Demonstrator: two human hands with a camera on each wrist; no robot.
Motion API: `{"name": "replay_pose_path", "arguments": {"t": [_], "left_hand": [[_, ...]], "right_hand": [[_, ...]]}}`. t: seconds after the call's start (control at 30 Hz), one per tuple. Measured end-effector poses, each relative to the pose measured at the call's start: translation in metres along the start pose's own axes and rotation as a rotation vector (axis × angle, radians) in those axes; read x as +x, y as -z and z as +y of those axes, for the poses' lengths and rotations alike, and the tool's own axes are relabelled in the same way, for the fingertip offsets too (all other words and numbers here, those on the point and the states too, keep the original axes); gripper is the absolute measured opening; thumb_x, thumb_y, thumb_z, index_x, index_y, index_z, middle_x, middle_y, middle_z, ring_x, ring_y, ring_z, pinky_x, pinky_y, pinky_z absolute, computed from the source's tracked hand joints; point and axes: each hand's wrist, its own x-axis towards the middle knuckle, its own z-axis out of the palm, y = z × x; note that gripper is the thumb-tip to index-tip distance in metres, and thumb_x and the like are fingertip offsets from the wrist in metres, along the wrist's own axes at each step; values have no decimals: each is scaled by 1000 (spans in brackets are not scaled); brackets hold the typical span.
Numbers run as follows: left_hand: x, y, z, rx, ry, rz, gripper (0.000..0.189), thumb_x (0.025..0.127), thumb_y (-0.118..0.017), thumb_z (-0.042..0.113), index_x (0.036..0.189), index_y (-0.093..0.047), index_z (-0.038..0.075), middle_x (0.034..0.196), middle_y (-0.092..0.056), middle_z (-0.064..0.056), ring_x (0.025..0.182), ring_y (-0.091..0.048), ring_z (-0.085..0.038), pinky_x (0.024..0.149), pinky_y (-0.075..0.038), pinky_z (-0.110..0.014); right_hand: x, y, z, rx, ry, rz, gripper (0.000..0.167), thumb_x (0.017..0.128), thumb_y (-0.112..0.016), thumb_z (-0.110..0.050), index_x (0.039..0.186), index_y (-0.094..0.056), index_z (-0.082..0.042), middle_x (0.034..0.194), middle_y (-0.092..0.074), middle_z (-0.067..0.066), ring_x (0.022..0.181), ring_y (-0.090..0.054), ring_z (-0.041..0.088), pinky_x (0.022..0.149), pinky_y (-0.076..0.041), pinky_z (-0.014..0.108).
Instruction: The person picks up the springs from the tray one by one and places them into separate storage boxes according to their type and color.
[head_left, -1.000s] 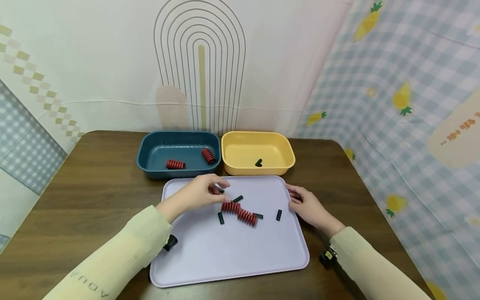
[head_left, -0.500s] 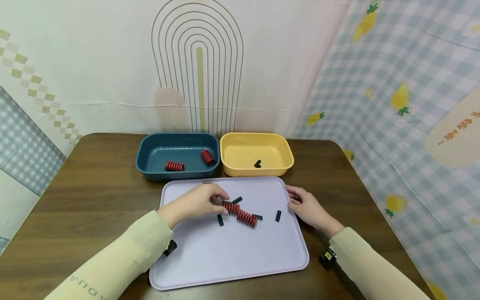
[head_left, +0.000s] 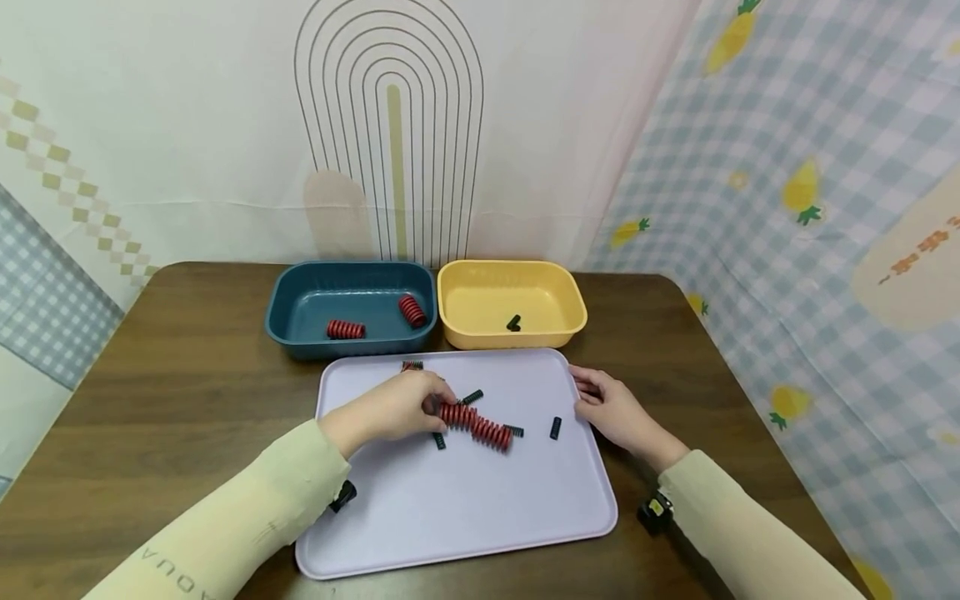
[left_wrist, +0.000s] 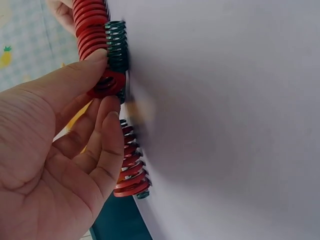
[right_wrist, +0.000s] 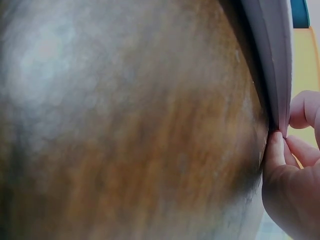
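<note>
My left hand reaches over the lilac tray from the left. Its thumb and fingertips pinch the near end of a red coil spring, which lies end to end with another red spring. A small dark green spring lies right alongside the pinched one. Behind the hand, a further red spring shows partly covered by the fingers. My right hand grips the tray's right rim between thumb and fingers. A lone dark green spring lies near that rim.
Behind the tray stand a blue bin with two red springs in it and a yellow bin holding small dark springs. More green springs lie around the red ones. Brown wooden table surrounds the tray.
My left hand has moved down from the tray's back part, letting go of a small spring there, and now pinches the red spring. My right hand stays at the rim.
</note>
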Motion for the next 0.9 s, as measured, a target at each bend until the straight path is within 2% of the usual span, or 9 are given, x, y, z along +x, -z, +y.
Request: {"name": "replay_pose_path", "arguments": {"t": [0.23, 0.57, 0.77, 0.9], "left_hand": [[1, -2, -1, 17, 2, -10, 30, 82, -79, 19, 110, -71, 13, 100, -65, 3, 78, -56, -6, 72, -48, -28], [0, 1, 1, 77, -63, 35, 26, 80, -79, 23, 103, -75, 14, 97, -65, 6, 78, -57, -6, 70, -47, -26], [-4, 10, 6, 110, -97, 109, 20, 79, -78, 23, 98, -74, 16, 85, -60, 6, 74, -52, -9, 67, -45, -28], [-8, 21, 6, 88, -98, 153, 19, 81, -77, 23, 99, -74, 18, 87, -61, 7, 77, -54, -12, 69, -46, -28]], "right_hand": [[0, -1, 1, -3, -10, -21, 55, 93, -59, -5, 145, -43, -9, 132, -48, 15, 121, -51, 24, 94, -45, 27], [1, 0, 2, -3, -11, -19, 55, 93, -59, -5, 145, -43, -9, 132, -49, 15, 122, -51, 24, 94, -45, 27], [2, 0, 0, 5, -4, -2, 55, 92, -59, -5, 145, -43, -10, 132, -48, 14, 121, -50, 24, 94, -45, 26], [2, 0, 0, -1, -12, -7, 54, 93, -59, -6, 145, -43, -11, 133, -48, 14, 122, -50, 24, 94, -45, 26]]}}
